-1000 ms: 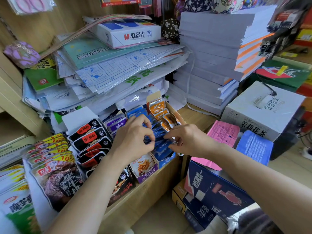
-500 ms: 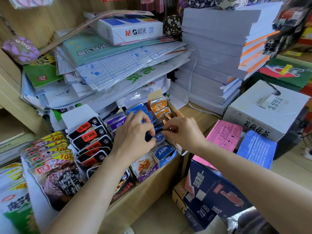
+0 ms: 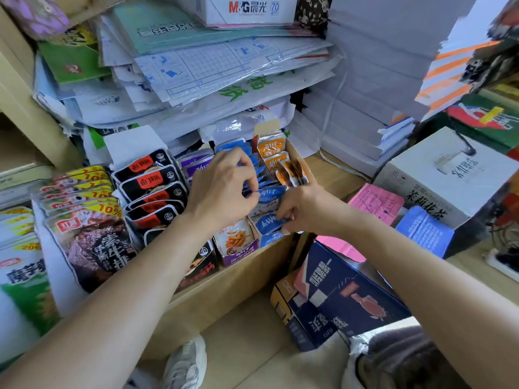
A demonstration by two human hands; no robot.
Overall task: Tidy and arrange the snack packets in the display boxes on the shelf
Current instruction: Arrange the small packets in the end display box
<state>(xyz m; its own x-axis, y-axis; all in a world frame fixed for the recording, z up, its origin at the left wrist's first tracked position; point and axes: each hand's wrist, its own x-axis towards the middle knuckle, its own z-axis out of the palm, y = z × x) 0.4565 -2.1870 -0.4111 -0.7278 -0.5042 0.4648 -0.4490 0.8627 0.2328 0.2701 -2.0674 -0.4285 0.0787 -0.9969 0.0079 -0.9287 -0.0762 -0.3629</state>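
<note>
Paperwork in wrapped stacks [image 3: 224, 68] looms above and beyond my hands, with a white carton [image 3: 449, 175] off to the right of them and a wooden shelf [image 3: 224, 287] running beneath. On that shelf, directly under my fingers, sit the display boxes: a black-and-red row [image 3: 151, 192] to the left of my left hand, a purple box [image 3: 238, 248] just below it, and the blue box [image 3: 271, 237] that both hands are working in. Orange packets [image 3: 272, 153] stand in the compartment just beyond my right hand.

I judge the step in hand to be straightening the blue packets [image 3: 268, 197], 1 row among several, with the neighbouring rows already looking fairly even. My left hand [image 3: 222, 192] reaches in from the lower left, wrist raised, fingers curled down and pinching the top edge of a blue packet. My right hand [image 3: 303, 209] comes in from the lower right, knuckles up, fingertips closed on the edge of the front blue packet [image 3: 266, 223] at the box's near end. The 2 hands are close together, almost touching across the row.

The next move, as I read it, calls for pressing the loose packets upright and pushing them back so the front one sits square behind the box's low lip, without tipping the orange row beside it.
</note>
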